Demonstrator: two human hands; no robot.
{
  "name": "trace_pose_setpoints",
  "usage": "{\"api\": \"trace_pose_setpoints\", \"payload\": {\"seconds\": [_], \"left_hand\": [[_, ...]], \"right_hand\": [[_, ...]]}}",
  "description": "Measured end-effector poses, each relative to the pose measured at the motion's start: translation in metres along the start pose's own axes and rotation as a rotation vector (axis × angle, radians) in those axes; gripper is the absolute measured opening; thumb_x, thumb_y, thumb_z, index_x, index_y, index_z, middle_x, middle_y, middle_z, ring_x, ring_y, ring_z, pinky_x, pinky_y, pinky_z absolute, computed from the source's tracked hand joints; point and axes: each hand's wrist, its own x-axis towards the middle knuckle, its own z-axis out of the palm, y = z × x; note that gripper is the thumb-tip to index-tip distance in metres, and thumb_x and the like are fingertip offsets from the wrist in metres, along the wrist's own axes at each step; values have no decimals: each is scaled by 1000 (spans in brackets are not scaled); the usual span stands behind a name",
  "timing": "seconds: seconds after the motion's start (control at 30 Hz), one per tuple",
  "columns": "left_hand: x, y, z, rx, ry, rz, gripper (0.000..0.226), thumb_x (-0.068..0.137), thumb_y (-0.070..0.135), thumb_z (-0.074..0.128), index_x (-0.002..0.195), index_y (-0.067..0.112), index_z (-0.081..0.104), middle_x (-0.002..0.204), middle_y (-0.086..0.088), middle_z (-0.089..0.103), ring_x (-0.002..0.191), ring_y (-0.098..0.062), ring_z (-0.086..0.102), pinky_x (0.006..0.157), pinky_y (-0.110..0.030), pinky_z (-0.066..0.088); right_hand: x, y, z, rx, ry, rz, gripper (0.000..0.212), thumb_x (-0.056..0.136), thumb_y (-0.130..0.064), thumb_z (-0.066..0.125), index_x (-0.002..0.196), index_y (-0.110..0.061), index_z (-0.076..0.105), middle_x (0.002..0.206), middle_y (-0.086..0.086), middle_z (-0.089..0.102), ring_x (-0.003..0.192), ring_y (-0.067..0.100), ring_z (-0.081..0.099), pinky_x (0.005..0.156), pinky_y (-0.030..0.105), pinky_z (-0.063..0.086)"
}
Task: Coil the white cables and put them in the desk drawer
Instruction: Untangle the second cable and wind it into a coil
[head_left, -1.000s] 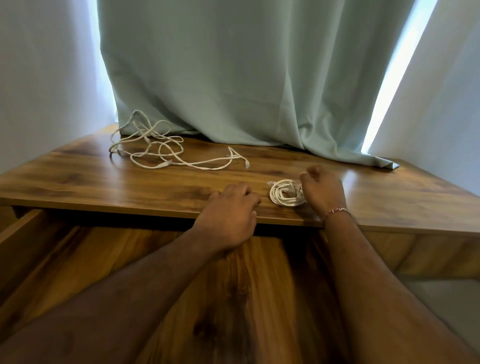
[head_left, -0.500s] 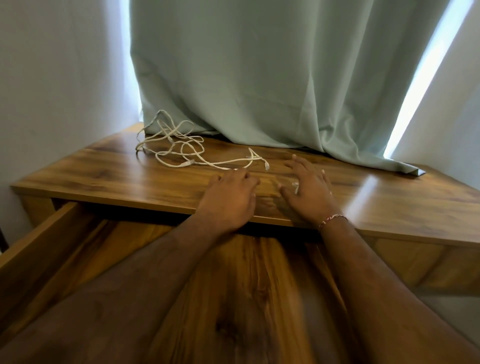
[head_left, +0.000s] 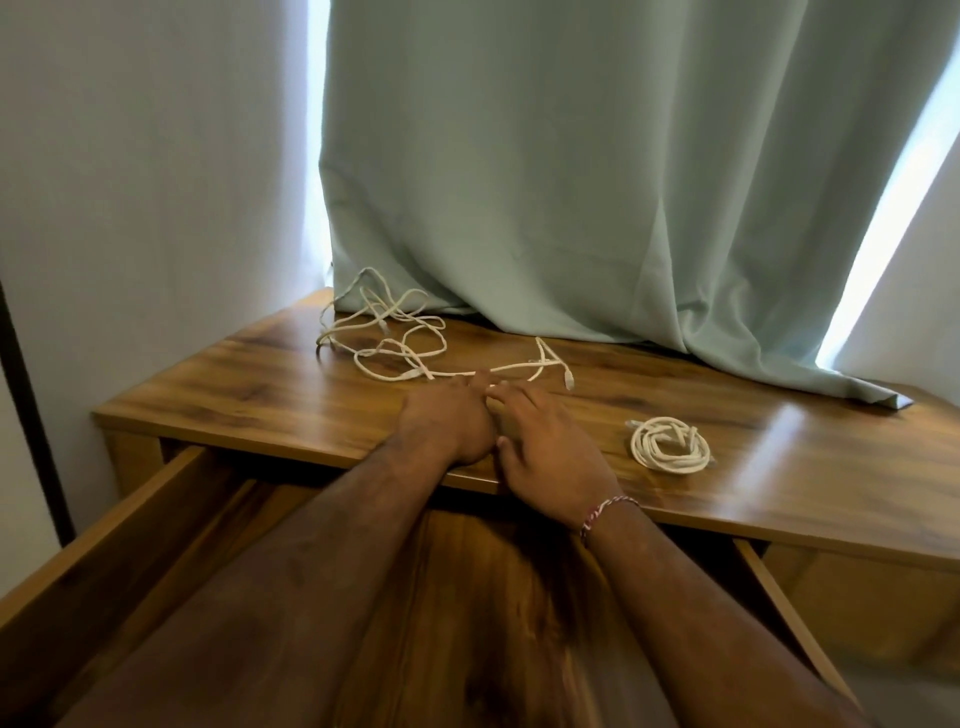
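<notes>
A loose, tangled white cable (head_left: 387, 332) lies at the back left of the wooden desk top (head_left: 249, 400), one strand running right to a plug end near the curtain. My left hand (head_left: 447, 423) and my right hand (head_left: 543, 441) lie side by side on the desk, fingertips at that strand. The left fingers are curled at the cable; a grip is not visible. The right fingers lie spread on the wood. A coiled white cable (head_left: 670, 452) sits alone to the right of my right hand. Below my forearms the desk drawer (head_left: 104, 545) stands pulled out.
A pale green curtain (head_left: 571, 182) hangs behind the desk, its hem resting on the back of the top. White walls close in on both sides. A dark vertical bar (head_left: 31, 415) stands at the far left.
My right hand came off the coiled cable, which stays on the desk. Both hands moved forward and left to the loose cable's strand. The view swung left.
</notes>
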Motion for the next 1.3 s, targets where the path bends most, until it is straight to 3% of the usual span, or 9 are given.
{"api": "trace_pose_setpoints", "payload": {"seconds": [0.17, 0.3, 0.4, 0.53, 0.67, 0.77, 0.97, 1.17, 1.3], "left_hand": [[-9, 4, -2, -14, 284, 39, 30, 95, 40, 54, 113, 20, 68, 119, -7, 66, 105, -30, 68, 80, -39, 52], [-19, -7, -15, -283, 440, 236, 24, 92, 49, 64, 100, 27, 69, 104, 2, 60, 97, -21, 61, 76, -36, 46], [-27, -24, -33, -510, 534, 282, 24, 87, 47, 73, 90, 24, 71, 95, 7, 56, 87, -13, 56, 73, -36, 47], [-35, -42, -56, -561, 734, 194, 22, 85, 36, 81, 91, 18, 71, 97, 6, 54, 86, -10, 52, 74, -26, 40], [-42, -67, -70, -506, 965, 97, 31, 79, 27, 86, 91, 12, 62, 111, -7, 52, 101, -18, 52, 81, -23, 40], [-39, -71, -64, -460, 867, 76, 28, 82, 28, 84, 96, 13, 64, 117, -6, 52, 107, -19, 53, 84, -23, 40], [-43, -56, -55, -276, 333, -71, 32, 78, 42, 65, 107, 30, 72, 118, 0, 68, 110, -27, 64, 89, -40, 52], [-54, -34, -89, -433, 278, -122, 30, 85, 32, 49, 84, 18, 76, 91, -8, 75, 86, -32, 69, 78, -39, 57], [-54, -36, -92, -539, 102, -150, 25, 97, 19, 44, 104, 12, 67, 81, -10, 73, 59, -28, 75, 61, -42, 64]], "right_hand": [[0, 16, 0, -10, 10, 121, 58, 93, -19, 58, 149, -23, 43, 152, 1, 44, 137, 22, 46, 111, 38, 46], [0, 27, -5, -24, 51, 157, 61, 89, -18, 62, 146, -30, 42, 149, 2, 45, 128, 27, 52, 103, 41, 51], [1, 26, -9, -100, 150, 140, 39, 93, -24, 61, 132, -24, 52, 131, 3, 55, 111, 25, 58, 85, 37, 52], [3, 19, -21, -125, 410, 188, 6, 100, -30, 55, 100, -24, 54, 95, -3, 59, 77, 21, 57, 60, 30, 38], [-1, 42, -35, -84, 359, 449, 11, 104, -32, 47, 109, -23, 52, 88, 5, 67, 82, 37, 64, 66, 36, 39], [-2, 54, -42, 182, 403, 519, 14, 102, -31, 52, 102, -22, 62, 87, 1, 73, 83, 31, 67, 71, 38, 50], [6, 32, -44, 1175, 404, 698, 24, 105, -8, 42, 91, -12, 61, 54, 3, 50, 48, 21, 52, 57, 34, 52], [9, 14, -36, 1040, 427, 670, 27, 104, -22, 50, 81, -20, 63, 51, -7, 40, 41, 11, 33, 41, 22, 31], [7, 11, -43, 1167, 457, 656, 36, 99, -36, 49, 68, -21, 59, 50, -7, 38, 41, 11, 30, 42, 22, 28]]}}
